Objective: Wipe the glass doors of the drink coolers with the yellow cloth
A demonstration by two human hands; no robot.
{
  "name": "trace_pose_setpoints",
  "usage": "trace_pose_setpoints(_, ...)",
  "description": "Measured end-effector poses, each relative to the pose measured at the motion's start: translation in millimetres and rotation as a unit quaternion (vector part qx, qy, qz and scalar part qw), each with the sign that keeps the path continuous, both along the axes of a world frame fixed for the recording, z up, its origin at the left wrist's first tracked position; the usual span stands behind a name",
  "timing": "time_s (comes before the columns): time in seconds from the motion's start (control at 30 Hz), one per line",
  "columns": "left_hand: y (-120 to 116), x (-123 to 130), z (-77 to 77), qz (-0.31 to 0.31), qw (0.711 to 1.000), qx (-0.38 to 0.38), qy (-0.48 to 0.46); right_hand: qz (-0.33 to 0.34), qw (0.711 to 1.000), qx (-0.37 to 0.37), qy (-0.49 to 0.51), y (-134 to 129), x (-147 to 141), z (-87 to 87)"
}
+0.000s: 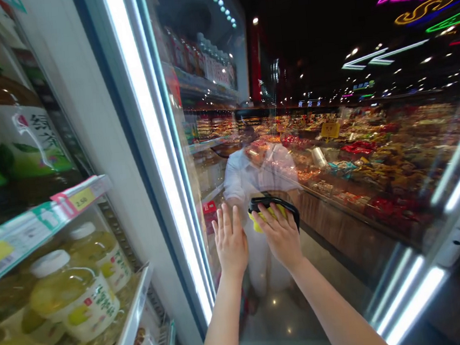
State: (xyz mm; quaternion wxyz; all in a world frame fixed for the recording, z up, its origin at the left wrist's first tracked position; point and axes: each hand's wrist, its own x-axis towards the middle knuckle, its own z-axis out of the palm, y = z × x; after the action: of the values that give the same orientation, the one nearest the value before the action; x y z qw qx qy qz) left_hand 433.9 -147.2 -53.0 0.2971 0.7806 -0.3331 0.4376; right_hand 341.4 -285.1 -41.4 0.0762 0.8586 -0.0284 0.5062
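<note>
The left hand (232, 243) is lying palm-forward, fingers slightly parted, at lower center; the right hand (284, 238), fingers spread, is pressing a black-framed yellow cleaning pad (274, 199), mid-frame, toward the reflecting glass door (327, 298).

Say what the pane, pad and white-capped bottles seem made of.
Pane: likely glass, glossy, given its mirror-like reflections. Pad: yellow part perhaps sponge or cloth, too covered to settle; black rim slightly shiny, maybe plastic. Bottles: probably plastic, glossy: see-through, bright highlights.
</note>
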Motion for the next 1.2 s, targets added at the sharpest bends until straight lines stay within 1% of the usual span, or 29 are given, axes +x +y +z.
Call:
trace_pose_setpoints(0.07,5,4,-1.4,0.005,1.000,0.001,-0.001,-0.003,1.000,-0.004,-0.001,-4,-5,1.7)
trace_pose_setpoints(0.13,10,7,-2.2,0.004,1.000,-0.002,0.003,-0.018,0.999,0.013,-0.023,-2,1,14.7)
trace_pose_setpoints(0.23,16,10,-2.6,0.008,1.000,-0.007,0.014,-0.021,0.999,0.032,-0.039,16,24,38.3)
trace_pose_setpoints(0.3,19,11,-3.3,0.014,1.000,-0.003,0.019,0.011,1.000,0.005,-0.015,29,36,42.5)
trace_pose_setpoints(0.33,20,11,-4.1,0.018,1.000,-0.001,0.022,0.031,0.999,-0.014,0.001,34,38,40.0)
trace_pose_setpoints(0.4,25,12,-6.6,0.025,0.999,0.000,0.030,0.058,0.997,-0.042,0.026,35,36,29.6)
trace_pose_setpoints(0.47,30,13,-9.8,0.032,0.999,-0.003,0.037,0.064,0.997,-0.044,0.030,29,28,21.2)
trace_pose_setpoints(0.5,32,14,-11.5,0.034,0.999,-0.003,0.040,0.062,0.997,-0.039,0.027,26,26,20.3)
trace_pose_setpoints(0.57,37,15,-14.7,0.035,0.998,-0.003,0.044,0.053,0.998,-0.021,0.015,25,27,26.1)
trace_pose_setpoints(0.63,40,17,-17.7,0.035,0.998,-0.003,0.052,0.046,0.999,-0.003,0.005,32,37,36.1)
trace_pose_setpoints(0.7,42,18,-20.9,0.037,0.997,-0.002,0.062,0.055,0.998,-0.005,0.011,42,48,41.4)
trace_pose_setpoints(0.73,44,18,-22.8,0.039,0.997,-0.001,0.065,0.068,0.997,-0.017,0.021,46,52,40.7)
trace_pose_setpoints(0.8,47,19,-27.4,0.047,0.997,0.003,0.068,0.103,0.992,-0.052,0.048,50,54,33.5)
trace_pose_setpoints(0.9,53,19,-35.1,0.069,0.995,0.009,0.066,0.136,0.985,-0.078,0.071,49,51,21.7)
trace_pose_setpoints(0.97,58,19,-39.1,0.088,0.994,0.009,0.063,0.134,0.986,-0.069,0.068,51,54,20.7)
trace_pose_setpoints(1.07,64,19,-41.3,0.117,0.991,0.010,0.065,0.116,0.990,-0.057,0.058,60,66,23.0)
trace_pose_setpoints(1.13,66,19,-41.0,0.128,0.989,0.012,0.070,0.121,0.988,-0.072,0.060,64,72,19.5)
trace_pose_setpoints(1.2,67,18,-40.9,0.131,0.989,0.009,0.069,0.142,0.982,-0.100,0.071,62,71,11.8)
